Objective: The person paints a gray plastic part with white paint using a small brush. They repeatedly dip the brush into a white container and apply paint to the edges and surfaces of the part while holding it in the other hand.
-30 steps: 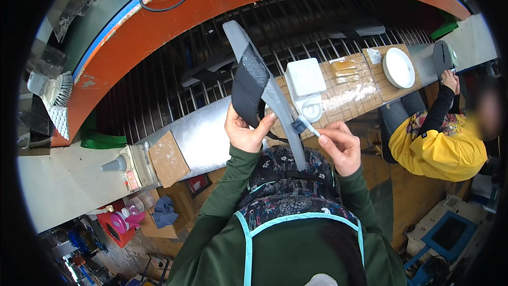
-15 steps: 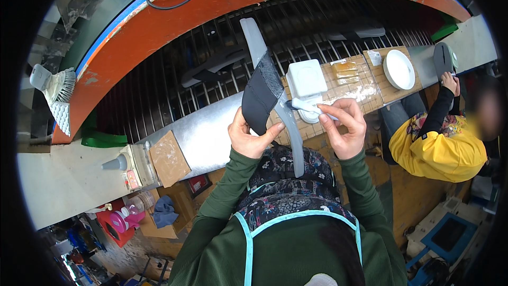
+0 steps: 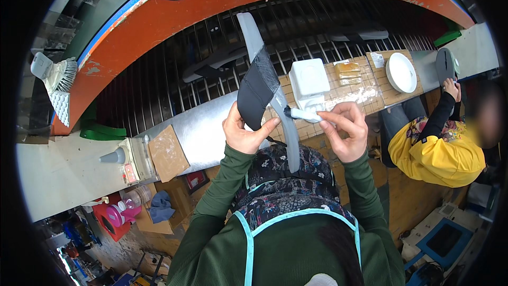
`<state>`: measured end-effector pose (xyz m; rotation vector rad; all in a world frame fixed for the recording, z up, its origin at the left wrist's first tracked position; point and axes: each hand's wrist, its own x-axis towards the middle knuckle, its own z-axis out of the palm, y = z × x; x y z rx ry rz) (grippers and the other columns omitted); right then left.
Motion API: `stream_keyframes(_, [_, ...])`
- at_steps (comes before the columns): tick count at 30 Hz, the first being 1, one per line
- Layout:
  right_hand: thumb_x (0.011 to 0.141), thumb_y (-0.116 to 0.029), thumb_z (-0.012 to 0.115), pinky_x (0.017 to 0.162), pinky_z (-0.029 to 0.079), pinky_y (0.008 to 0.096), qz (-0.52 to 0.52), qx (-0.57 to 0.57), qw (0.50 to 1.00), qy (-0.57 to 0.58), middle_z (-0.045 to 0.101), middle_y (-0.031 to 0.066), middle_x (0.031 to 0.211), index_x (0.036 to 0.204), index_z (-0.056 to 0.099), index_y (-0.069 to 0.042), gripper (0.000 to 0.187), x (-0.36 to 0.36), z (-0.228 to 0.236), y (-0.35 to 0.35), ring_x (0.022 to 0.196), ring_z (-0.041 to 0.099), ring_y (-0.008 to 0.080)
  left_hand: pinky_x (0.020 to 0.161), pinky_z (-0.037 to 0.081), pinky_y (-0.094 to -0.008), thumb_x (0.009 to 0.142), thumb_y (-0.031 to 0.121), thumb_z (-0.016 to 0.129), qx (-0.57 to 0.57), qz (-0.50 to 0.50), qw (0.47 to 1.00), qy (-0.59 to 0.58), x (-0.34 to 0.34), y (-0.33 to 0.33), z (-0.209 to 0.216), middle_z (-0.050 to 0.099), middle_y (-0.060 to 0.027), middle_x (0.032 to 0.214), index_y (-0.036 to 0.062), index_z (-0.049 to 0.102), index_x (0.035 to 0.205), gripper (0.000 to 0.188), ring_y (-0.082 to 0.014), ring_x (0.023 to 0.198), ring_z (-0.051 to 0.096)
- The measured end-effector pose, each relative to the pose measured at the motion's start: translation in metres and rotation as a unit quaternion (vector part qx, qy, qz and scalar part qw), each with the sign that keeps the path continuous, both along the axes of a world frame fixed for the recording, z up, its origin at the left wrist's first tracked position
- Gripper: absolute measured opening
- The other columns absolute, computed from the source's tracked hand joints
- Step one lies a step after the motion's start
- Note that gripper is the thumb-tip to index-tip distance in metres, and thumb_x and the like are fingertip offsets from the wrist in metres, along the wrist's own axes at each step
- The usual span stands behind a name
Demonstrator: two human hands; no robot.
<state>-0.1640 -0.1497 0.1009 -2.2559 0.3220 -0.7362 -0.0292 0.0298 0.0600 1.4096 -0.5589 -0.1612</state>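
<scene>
My left hand is closed round the lower edge of a slide sandal, fingers behind and thumb in front. The sandal has a wide black strap and a grey sole, turned on edge. Between the thumb and fingers of my right hand is a small brush with a pale handle. Its dark tip meets the sole beside the strap, on the side facing my right hand. Just beyond the brush stands a white square container, its near part partly covered by the brush.
Behind the bench ledge runs a bed of metal rollers carrying other sandals. To the right lie a yellowish block and a white bowl. A co-worker in yellow handles a sole at far right. Cardboard lies left.
The brush tip has moved a little down along the sole, and its handle lies flatter. The sandal and my left hand have shifted slightly left in the picture.
</scene>
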Motion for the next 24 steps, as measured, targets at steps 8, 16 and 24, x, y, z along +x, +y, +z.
stream_keyframes(8, [0.074, -0.014, 0.075, 0.069, 0.029, 0.0280, 0.003, 0.014, 1.000, 0.003, 0.057, -0.0018, 0.084, 0.092, 0.074, -0.011, 0.018, -0.006, -0.005, 0.004, 0.055, 0.047, 0.0073, 0.082, 0.047, -0.0255, 0.069, 0.008, 0.083, -0.023, 0.014, 0.999, 0.026, 0.006, -0.001, -0.003, 0.063, -0.0049, 0.098, -0.0012, 0.056, 0.108, 0.048, -0.0101, 0.089, 0.058])
stream_keyframes(16, [0.075, -0.013, 0.074, 0.066, 0.030, 0.0271, 0.008, 0.031, 0.999, -0.003, 0.056, -0.0008, 0.085, 0.092, 0.074, -0.010, 0.017, -0.007, -0.007, 0.004, 0.052, 0.046, 0.0075, 0.082, 0.047, -0.0257, 0.070, 0.009, 0.082, -0.016, 0.018, 0.999, 0.022, 0.009, -0.001, -0.001, 0.063, -0.0052, 0.100, -0.0008, 0.056, 0.108, 0.047, -0.0104, 0.090, 0.058])
stream_keyframes(24, [0.075, -0.012, 0.074, 0.067, 0.031, 0.0267, -0.047, 0.038, 0.998, -0.024, 0.056, -0.0012, 0.085, 0.093, 0.074, -0.013, 0.018, 0.002, -0.007, 0.006, 0.052, 0.044, 0.0069, 0.081, 0.047, -0.0255, 0.069, 0.009, 0.083, -0.026, 0.007, 0.999, 0.018, 0.004, -0.010, 0.000, 0.063, -0.0047, 0.097, -0.0009, 0.056, 0.107, 0.047, -0.0104, 0.089, 0.058])
